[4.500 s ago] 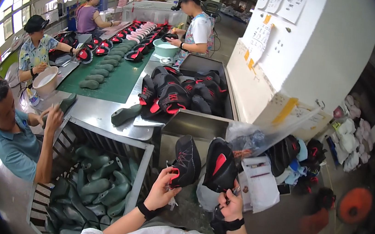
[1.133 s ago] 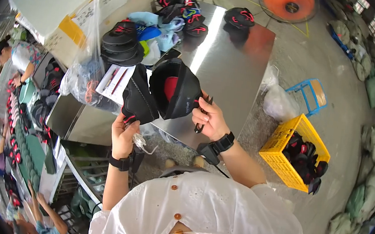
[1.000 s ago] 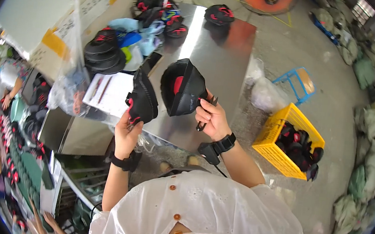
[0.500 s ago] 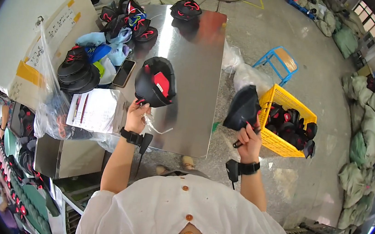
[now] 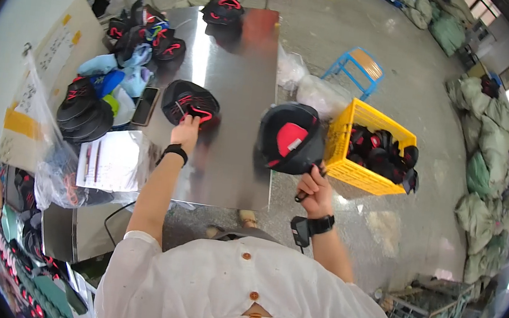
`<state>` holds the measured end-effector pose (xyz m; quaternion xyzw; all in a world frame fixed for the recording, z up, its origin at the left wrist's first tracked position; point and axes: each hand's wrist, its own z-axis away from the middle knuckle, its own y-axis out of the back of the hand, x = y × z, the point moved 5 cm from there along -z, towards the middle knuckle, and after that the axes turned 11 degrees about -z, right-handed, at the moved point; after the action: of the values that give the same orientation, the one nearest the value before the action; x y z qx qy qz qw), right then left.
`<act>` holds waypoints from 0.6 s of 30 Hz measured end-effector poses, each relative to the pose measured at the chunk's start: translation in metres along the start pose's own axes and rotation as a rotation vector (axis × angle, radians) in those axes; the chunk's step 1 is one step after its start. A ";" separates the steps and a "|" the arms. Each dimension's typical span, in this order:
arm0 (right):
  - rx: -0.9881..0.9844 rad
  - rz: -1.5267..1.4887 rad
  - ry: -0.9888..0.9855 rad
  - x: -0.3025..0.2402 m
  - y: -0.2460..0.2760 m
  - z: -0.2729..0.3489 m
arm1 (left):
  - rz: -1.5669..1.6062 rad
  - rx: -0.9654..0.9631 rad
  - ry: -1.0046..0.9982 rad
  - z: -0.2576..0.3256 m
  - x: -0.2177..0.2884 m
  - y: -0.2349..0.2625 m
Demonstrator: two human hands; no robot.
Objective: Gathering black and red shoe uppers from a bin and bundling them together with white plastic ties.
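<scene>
A black shoe upper (image 5: 187, 102) with red laces lies laces-up on the steel table (image 5: 233, 125). My left hand (image 5: 186, 132) pinches its near edge, fingers closed by the red trim. At the table's right edge, my right hand (image 5: 316, 194) holds up a second black upper (image 5: 306, 121), gripping its lower corner. That one's opening faces me, showing a red insert with a small white label. A slim black handle (image 5: 302, 196) also sticks out of my right fist; the rest of that tool is hidden.
A yellow crate (image 5: 365, 179) of black uppers stands right of the table, near a blue-framed stool (image 5: 356, 67). Piled uppers (image 5: 149, 37), a phone (image 5: 145, 106) and a paper-topped box (image 5: 113, 162) line the table's left. One upper (image 5: 223, 11) sits at the far end.
The left upper has turned from opening toward me to laces-up on the table. The right upper has swung round to show its opening and moved over the table edge. The whole view has shifted.
</scene>
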<state>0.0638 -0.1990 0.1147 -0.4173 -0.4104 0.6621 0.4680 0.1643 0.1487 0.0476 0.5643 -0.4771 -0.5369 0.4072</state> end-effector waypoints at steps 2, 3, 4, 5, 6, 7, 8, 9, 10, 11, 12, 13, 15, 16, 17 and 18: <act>-0.099 -0.154 -0.115 0.009 -0.004 -0.002 | -0.020 -0.004 -0.011 0.000 -0.004 -0.009; -0.088 -0.143 -0.130 0.013 -0.008 -0.001 | -0.002 0.007 0.003 0.003 -0.011 -0.014; -0.084 -0.132 -0.156 0.021 -0.016 -0.003 | 0.010 0.018 0.028 0.008 -0.018 -0.017; -0.101 -0.145 -0.190 0.024 -0.019 -0.006 | 0.031 0.053 0.038 0.010 -0.011 0.000; -0.098 -0.145 -0.168 0.024 -0.024 -0.005 | 0.090 -0.034 0.084 0.011 -0.002 0.011; -0.100 -0.058 -0.165 0.029 -0.037 -0.003 | 0.284 0.068 0.046 0.018 0.007 0.036; -0.106 0.033 -0.172 0.035 -0.048 -0.003 | 0.475 0.172 0.017 0.028 0.015 0.061; -0.149 0.089 -0.167 0.038 -0.055 -0.004 | 0.597 0.309 -0.086 0.034 0.026 0.087; -0.158 0.094 -0.179 0.043 -0.060 -0.005 | 0.714 0.445 -0.189 0.044 0.036 0.113; -0.162 0.128 -0.149 0.044 -0.064 -0.006 | 0.875 0.332 -0.176 0.053 0.048 0.140; -0.171 0.163 -0.128 0.048 -0.068 -0.005 | 1.030 0.221 -0.153 0.064 0.057 0.166; -0.183 0.169 -0.152 0.056 -0.074 -0.004 | 1.021 0.234 -0.130 0.072 0.057 0.185; -0.156 0.294 -0.144 0.068 -0.082 -0.004 | 1.137 0.170 -0.191 0.083 0.059 0.204; -0.170 0.298 -0.163 0.074 -0.087 -0.003 | 1.129 0.185 -0.172 0.085 0.051 0.204; -0.203 0.391 -0.176 0.080 -0.091 -0.002 | 1.289 -0.018 -0.090 0.086 0.044 0.194; -0.235 0.482 -0.187 0.086 -0.096 0.000 | 1.444 -0.226 -0.006 0.090 0.040 0.184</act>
<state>0.0723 -0.0946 0.1900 -0.4913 -0.4147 0.7378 0.2056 0.0547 0.0747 0.2097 0.0620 -0.6730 -0.1821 0.7142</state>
